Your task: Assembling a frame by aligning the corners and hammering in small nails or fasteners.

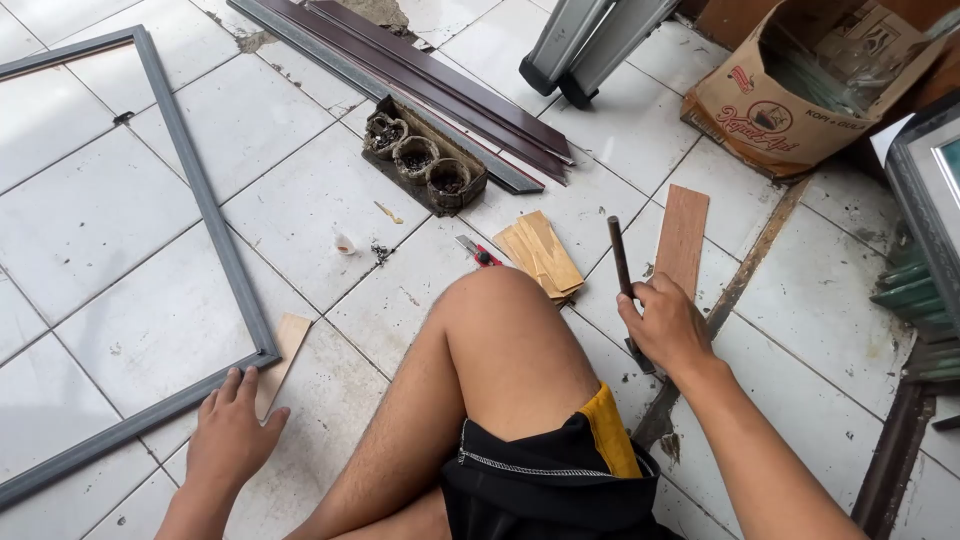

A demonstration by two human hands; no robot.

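My left hand point(232, 432) presses flat on a thin wooden shim point(284, 350) lying under the corner of a grey metal frame point(205, 205) on the white tiled floor. The fingertips touch the frame's lower bar. My right hand point(665, 325) is closed around a dark rod-like tool point(620, 258) that points up and away from me, to the right of my bent bare knee point(500, 320). Whether the tool has a head below my hand is hidden.
A stack of small wooden shims point(542, 255) and a red-handled cutter point(478, 251) lie past my knee. A wooden strip point(683, 238), a tray with three dirty cups point(425, 157), dark metal profiles point(430, 85), ladder feet point(570, 60) and a cardboard box point(800, 90) stand farther off.
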